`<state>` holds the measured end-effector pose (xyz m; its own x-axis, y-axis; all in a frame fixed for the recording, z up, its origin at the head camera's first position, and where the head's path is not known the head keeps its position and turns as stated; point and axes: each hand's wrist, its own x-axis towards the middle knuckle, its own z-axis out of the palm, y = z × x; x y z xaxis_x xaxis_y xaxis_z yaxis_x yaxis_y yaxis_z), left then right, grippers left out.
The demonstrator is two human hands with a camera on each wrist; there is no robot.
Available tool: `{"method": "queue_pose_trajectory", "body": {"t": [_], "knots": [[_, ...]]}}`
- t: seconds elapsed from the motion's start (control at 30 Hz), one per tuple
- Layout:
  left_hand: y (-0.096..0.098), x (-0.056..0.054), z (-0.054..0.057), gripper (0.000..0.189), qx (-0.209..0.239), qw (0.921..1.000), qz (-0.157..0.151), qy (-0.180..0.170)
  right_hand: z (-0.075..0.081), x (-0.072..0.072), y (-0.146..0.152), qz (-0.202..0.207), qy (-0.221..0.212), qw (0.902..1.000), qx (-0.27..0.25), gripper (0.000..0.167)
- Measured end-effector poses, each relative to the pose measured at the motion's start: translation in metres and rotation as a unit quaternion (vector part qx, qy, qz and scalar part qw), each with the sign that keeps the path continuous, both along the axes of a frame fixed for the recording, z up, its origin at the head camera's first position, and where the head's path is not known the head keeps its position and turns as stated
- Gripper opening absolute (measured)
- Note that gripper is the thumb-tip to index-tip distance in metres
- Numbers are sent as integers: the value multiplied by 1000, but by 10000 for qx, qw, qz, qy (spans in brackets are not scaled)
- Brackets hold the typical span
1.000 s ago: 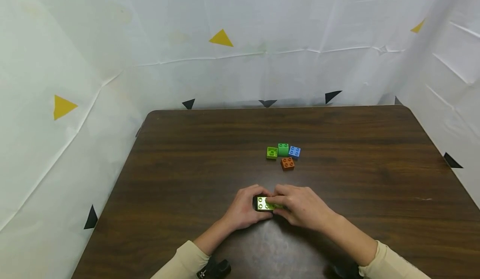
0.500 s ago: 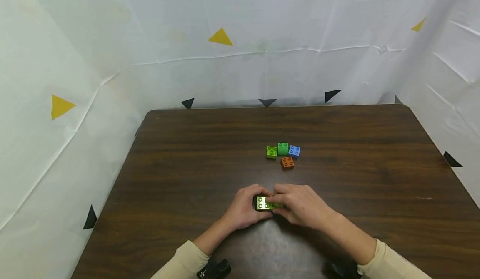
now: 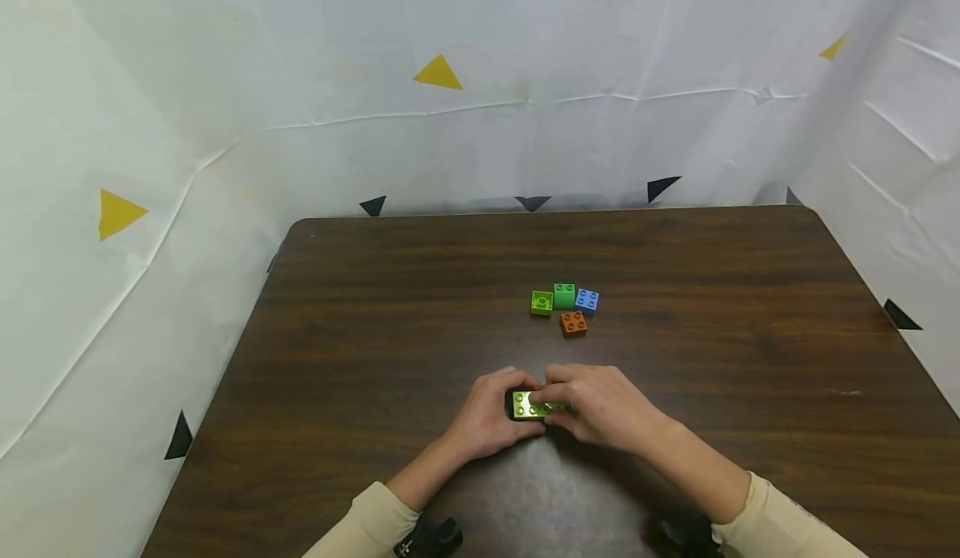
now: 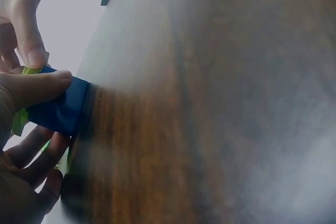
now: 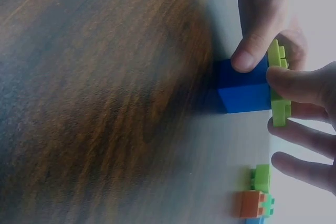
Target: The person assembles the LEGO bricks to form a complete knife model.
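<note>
A blue toy building block [image 5: 245, 98] stands on the table with a thin lime-green studded brick [image 3: 522, 406] on top of it. The lime brick is wider than the block and juts out past its sides. My left hand [image 3: 491, 418] grips the blue block, its thumb on the near side and its fingers round the far side. From the right, my right hand [image 3: 609, 408] pinches the lime brick at its right end, with a finger lying over the studs. That finger and the hand hide part of the lime brick in the head view.
Farther back lie a lime brick [image 3: 542, 303] with its hollow side up, a green brick [image 3: 564, 296], a light blue brick [image 3: 587, 301] and an orange brick [image 3: 573, 324]. White sheeting [image 3: 480, 150] surrounds the dark wooden table [image 3: 375, 308] at the back and sides.
</note>
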<state>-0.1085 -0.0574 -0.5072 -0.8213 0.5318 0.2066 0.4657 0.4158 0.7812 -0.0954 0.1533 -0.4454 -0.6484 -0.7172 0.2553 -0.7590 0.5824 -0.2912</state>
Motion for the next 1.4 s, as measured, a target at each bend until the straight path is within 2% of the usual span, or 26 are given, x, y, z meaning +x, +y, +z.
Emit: {"method": "queue_pose_trajectory", "body": {"t": [0.27, 0.47, 0.73, 1.0, 1.17, 1.27, 1.4], "knots": [[-2, -1, 1, 40, 116, 9999, -23, -77, 0, -1, -2, -58, -10, 10000, 16, 25], [-5, 0, 1, 43, 421, 9990, 14, -156, -2, -1, -3, -121, -110, 9999, -22, 24], [-7, 5, 6, 41, 477, 9973, 111, -544, -5, 1, -3, -56, -240, 9996, -103, 22], [-6, 3, 4, 38, 509, 9972, 117, -527, -5, 2, 0, -139, -213, 9995, -174, 26], [-6, 2, 4, 36, 527, 9973, 72, -508, -5, 2, 3, -6, -225, 9994, -257, 26], [-6, 1, 3, 35, 547, 9978, 50, -377, 0, -3, 5, 85, -465, 9988, -158, 24], [-5, 1, 4, 34, 499, 9984, 70, -241, 7, -19, 11, 48, -1112, 9937, -124, 22]]}}
